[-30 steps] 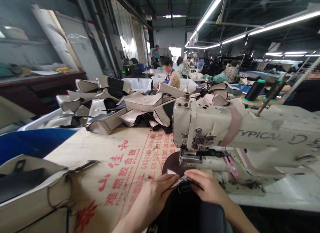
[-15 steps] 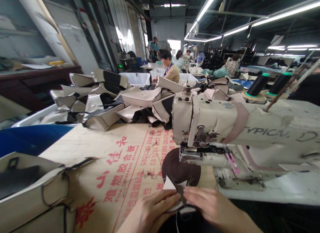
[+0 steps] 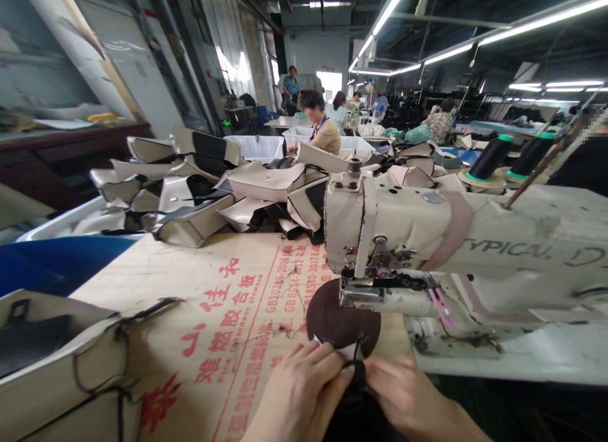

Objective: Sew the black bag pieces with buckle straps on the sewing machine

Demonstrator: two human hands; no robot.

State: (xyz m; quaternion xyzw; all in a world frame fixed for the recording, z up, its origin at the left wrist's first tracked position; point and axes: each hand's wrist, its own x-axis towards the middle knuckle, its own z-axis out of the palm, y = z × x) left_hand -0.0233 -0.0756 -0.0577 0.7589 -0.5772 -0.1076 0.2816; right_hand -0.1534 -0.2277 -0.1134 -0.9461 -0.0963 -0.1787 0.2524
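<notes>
Fingers (image 3: 327, 358) | black piece (image 3: 356, 411) gripped between (brown roll (image 3: 338, 312) just beyond)

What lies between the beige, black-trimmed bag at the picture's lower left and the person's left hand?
The head view shows the plywood board, printed with red lettering, between the beige, black-trimmed bag and the left hand.

I see one camera, worn on the person's head, facing forward and down across the tabletop (image 3: 171, 265). The left grip (image 3: 304, 385) and right grip (image 3: 399, 382) are nearest it, with the sewing machine (image 3: 408, 233) close on the right. Beyond the heaped pieces (image 3: 266, 179), its wide view reaches a bright opening (image 3: 330, 81) at the room's far end.
</notes>
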